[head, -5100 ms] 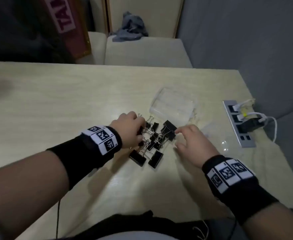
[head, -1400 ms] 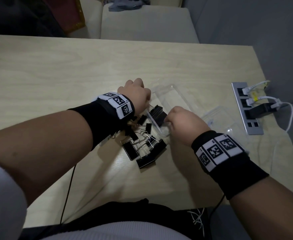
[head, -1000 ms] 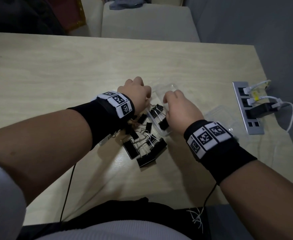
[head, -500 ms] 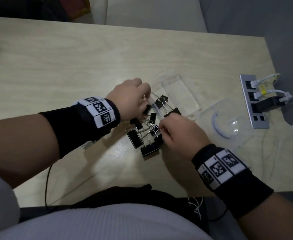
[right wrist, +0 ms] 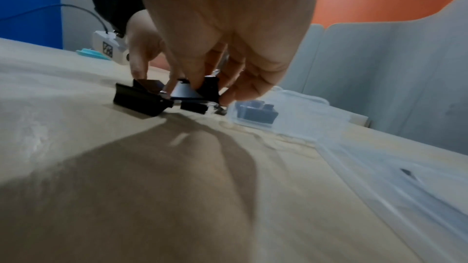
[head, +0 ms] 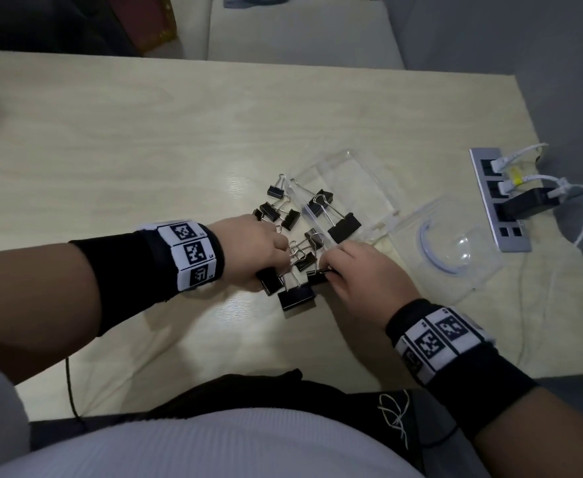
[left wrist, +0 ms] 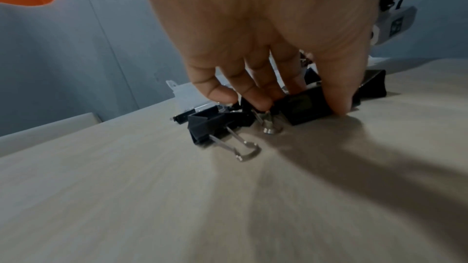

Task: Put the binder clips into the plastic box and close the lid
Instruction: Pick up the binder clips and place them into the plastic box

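Steel-sprung binder clips (head: 297, 297), light, stiff, apt to tangle, are pinched by left hand (head: 255, 251) and right hand (head: 362, 274), at 7 o'clock from the plastic box (head: 365, 188); black bodies likely grip best.

Black metal binder clips (head: 297, 298) with silver wire handles; clear plastic box (head: 362, 188); pale wood-grain surface (head: 145, 139); black-and-white patterned wristbands (head: 190, 253).

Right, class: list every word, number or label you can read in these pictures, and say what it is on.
No word or number can be read.
Left wristband: black-and-white code squares; the tiny marks beside them are too small to read.
Right wristband: the same.
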